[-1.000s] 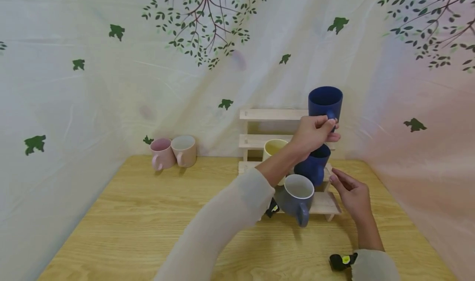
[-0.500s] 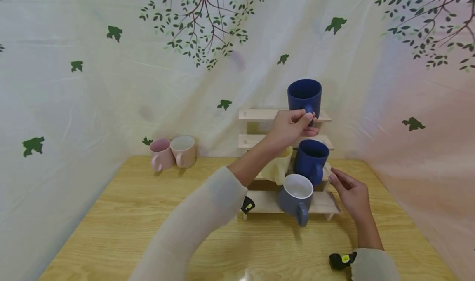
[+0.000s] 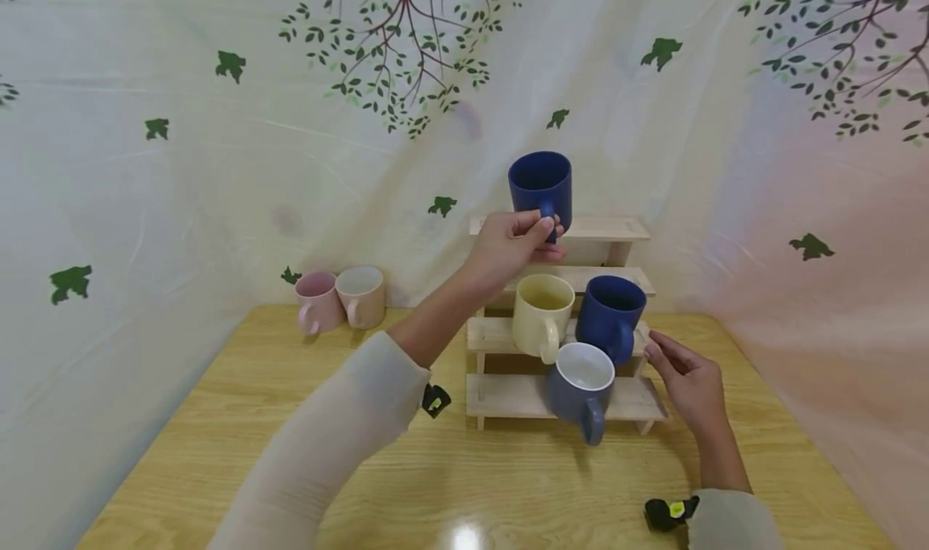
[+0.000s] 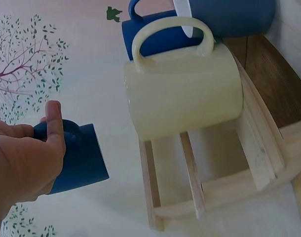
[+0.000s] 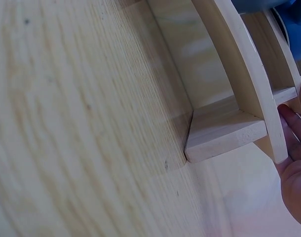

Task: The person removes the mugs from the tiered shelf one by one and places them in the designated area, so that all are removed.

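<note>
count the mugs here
6: navy mug in the left hand; yellow mug, second navy mug and grey mug on the wooden rack; pink mug and peach mug on the table.

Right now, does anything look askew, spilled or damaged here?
Nothing appears spilled or damaged. Slightly odd: the round grey mug with a white inside has its handle poking past the lowest step's front edge on the pale wooden stand.

The head view has soft, even light, with a shiny white spot [image 3: 466, 537] on the table [image 3: 566, 493] and a faint shadow [image 3: 589, 456] under the grey mug [image 3: 575, 397], while both wrist views look darker and fuzzier, and the right one bends the wooden shelf [image 5: 246, 74].
</note>
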A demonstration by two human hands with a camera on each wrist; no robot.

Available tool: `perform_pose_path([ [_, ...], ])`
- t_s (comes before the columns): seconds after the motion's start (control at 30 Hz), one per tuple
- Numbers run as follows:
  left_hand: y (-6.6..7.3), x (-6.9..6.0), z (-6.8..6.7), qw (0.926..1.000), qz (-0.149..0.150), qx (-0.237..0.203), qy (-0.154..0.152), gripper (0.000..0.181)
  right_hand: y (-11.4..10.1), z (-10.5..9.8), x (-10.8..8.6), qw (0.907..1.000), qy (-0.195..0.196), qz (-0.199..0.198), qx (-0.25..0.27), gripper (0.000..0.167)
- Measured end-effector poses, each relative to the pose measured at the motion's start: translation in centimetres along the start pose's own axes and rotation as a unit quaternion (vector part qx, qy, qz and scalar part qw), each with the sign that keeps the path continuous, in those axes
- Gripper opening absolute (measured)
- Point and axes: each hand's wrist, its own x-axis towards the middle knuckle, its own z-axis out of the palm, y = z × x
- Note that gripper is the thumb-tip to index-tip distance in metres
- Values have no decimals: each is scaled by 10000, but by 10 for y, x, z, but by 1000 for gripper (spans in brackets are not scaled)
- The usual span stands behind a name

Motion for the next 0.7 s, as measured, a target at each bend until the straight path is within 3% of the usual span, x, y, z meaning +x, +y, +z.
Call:
perform_pose_path([
  [0.23, -5, -12, -33, 9999, -16, -65, 96, 30, 2, 1, -1, 9999, 31, 15, -132, 44],
  [0.5, -7, -25, -66, 9992, 33, 155, 379, 29, 1, -1, -1, 10000, -11, 63, -28, 45],
  [0.7, -17, -32, -93, 9981, 80, 216, 564, 29, 4, 0, 0, 9999, -38, 96, -59, 46],
])
